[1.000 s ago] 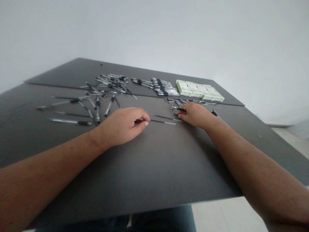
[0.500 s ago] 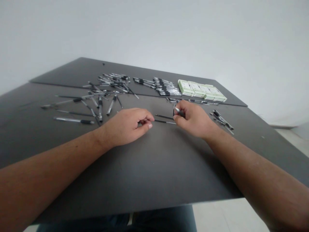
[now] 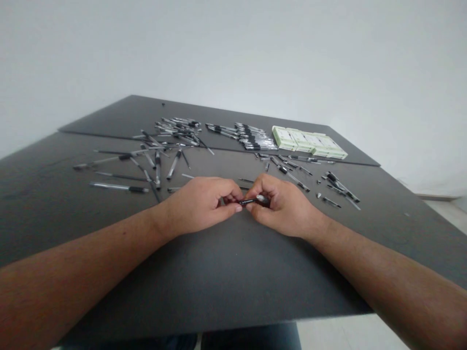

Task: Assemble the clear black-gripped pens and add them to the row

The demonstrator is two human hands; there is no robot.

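Note:
My left hand (image 3: 206, 204) is closed in a pinch, thumb and fingertips on one end of a thin black pen part (image 3: 249, 200). From the other side my right hand (image 3: 282, 206) pinches this part too, and a short piece with a whitish end (image 3: 261, 198) shows between its fingers. The fingertips of both hands nearly meet, low over the dark table. Fingers cover much of the held parts, so I cannot tell how they join. Just behind the hands lies a thin dark refill (image 3: 245, 180), partly hidden by my right hand.
Loose clear pens with black grips (image 3: 120, 187) are scattered at left, with a heap of pens (image 3: 177, 127) behind. A neat row of pens (image 3: 255, 137) lies beside pale green boxes (image 3: 310, 142). Small pen parts (image 3: 332, 202) lie at right. A seam (image 3: 219, 149) crosses the table.
My hands have come together, the right moving left and toward me. The pen part now spans both hands. More loose parts show behind my right hand. The view has shifted slightly.

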